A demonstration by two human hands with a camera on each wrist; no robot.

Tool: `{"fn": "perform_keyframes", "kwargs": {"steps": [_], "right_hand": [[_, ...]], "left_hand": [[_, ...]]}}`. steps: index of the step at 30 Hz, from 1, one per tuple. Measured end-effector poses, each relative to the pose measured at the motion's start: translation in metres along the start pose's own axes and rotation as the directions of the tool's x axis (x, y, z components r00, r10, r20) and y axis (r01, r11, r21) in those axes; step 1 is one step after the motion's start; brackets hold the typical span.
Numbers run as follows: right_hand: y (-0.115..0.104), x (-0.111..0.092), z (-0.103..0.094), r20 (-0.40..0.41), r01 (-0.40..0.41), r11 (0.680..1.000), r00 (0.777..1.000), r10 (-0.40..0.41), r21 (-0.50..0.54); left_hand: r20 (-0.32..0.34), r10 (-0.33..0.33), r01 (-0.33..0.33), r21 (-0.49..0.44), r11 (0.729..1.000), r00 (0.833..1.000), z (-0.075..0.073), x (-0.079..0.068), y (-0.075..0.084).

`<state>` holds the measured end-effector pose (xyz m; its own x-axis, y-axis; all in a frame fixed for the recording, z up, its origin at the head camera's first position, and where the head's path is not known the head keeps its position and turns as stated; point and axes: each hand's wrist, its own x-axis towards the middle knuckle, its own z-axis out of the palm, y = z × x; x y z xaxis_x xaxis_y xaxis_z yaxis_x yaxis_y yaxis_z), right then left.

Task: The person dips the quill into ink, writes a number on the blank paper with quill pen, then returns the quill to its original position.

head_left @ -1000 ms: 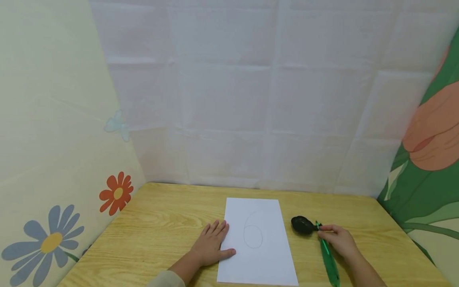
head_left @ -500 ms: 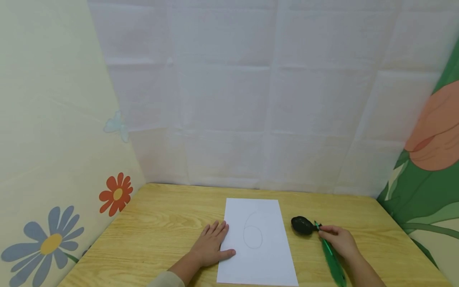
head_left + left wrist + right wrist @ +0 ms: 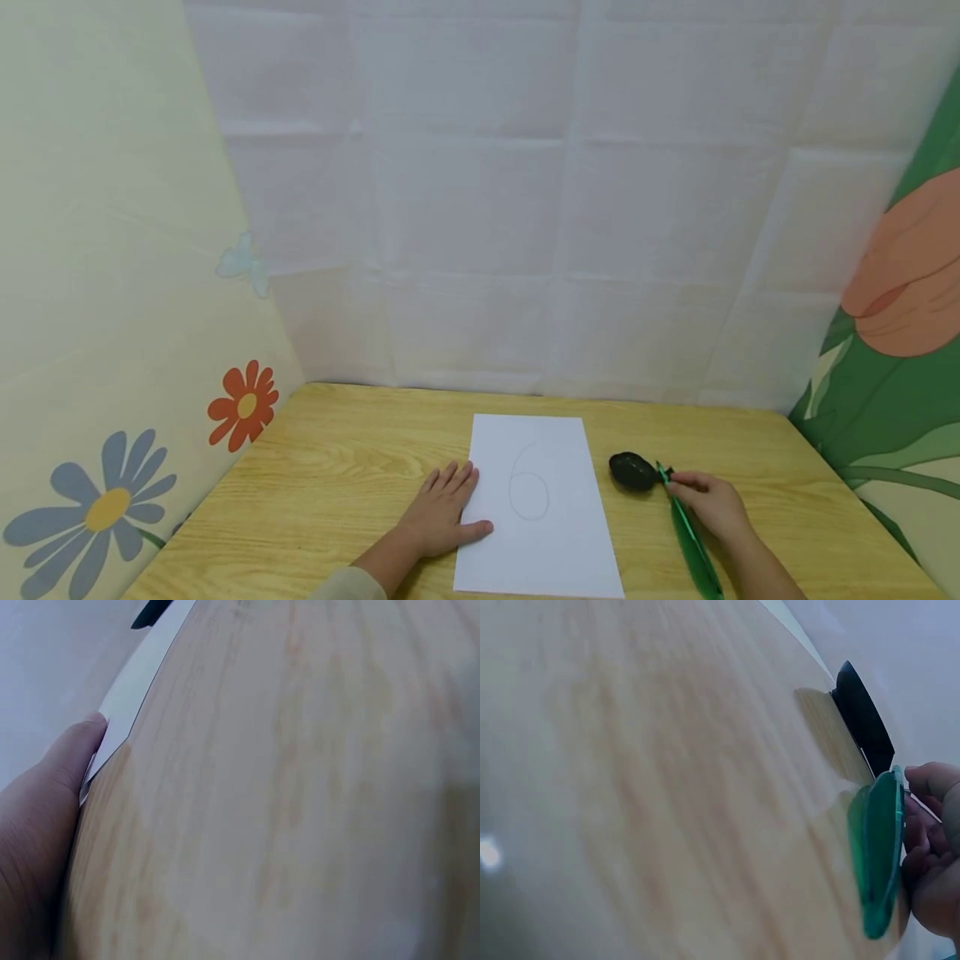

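A white sheet of paper (image 3: 562, 550) with a thin hand-drawn "6" lies on the table. My left hand (image 3: 442, 517) rests flat with its fingers spread at the sheet's left edge, thumb over the paper; the left wrist view shows the thumb (image 3: 64, 761) beside the paper edge. Right of the sheet, my right hand (image 3: 711, 504) pinches with thumb and index finger near the upper end of a long, shiny green leaf-shaped piece (image 3: 693, 546). A glossy black oval piece (image 3: 632, 472) with a narrow neck reaches to these fingertips; I cannot tell whether the two pieces are joined.
The wood-grain table (image 3: 360, 450) ends at a creased white cloth (image 3: 465, 208) behind. A cream panel with printed flowers (image 3: 112, 308) stands on the left, and a green panel with a large printed orange flower (image 3: 915, 283) on the right.
The lower end of the green piece has swung slightly to the right and its visible width has changed. The black piece has turned a little. My left hand and the paper stay where they were.
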<state>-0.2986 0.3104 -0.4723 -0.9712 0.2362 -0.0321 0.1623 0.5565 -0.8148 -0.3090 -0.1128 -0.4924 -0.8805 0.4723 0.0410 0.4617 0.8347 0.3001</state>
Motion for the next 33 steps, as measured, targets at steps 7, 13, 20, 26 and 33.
{"fn": "perform_keyframes", "kwargs": {"steps": [7, 13, 20, 26, 33], "right_hand": [[-0.003, 0.000, -0.006, -0.021, -0.026, 0.999, 0.999, 0.027, 0.020], [-0.017, 0.002, -0.013, -0.038, -0.022, 1.000, 0.999, 0.022, 0.013], [-0.059, 0.017, -0.001, -0.010, 0.143, 0.988, 0.990, -0.143, -0.052], [-0.105, 0.033, 0.038, 0.035, 0.407, 0.887, 0.911, -0.410, -0.218], [-0.137, 0.035, 0.071, 0.137, 0.454, 0.685, 0.875, -0.465, -0.570]], "left_hand": [[0.006, 0.000, 0.001, -0.028, 1.000, 1.000, 0.000, 0.002, 0.000], [-0.019, -0.008, 0.006, -0.100, 0.995, 1.000, 0.000, 0.004, -0.003], [0.010, -0.068, 0.068, -0.233, 0.970, 0.998, -0.029, 0.026, -0.002], [-0.085, -0.117, 0.113, -0.048, 0.992, 0.990, -0.071, 0.056, 0.002], [-0.143, -0.107, 0.142, 0.262, 0.954, 0.984, -0.086, 0.076, 0.008]]}}
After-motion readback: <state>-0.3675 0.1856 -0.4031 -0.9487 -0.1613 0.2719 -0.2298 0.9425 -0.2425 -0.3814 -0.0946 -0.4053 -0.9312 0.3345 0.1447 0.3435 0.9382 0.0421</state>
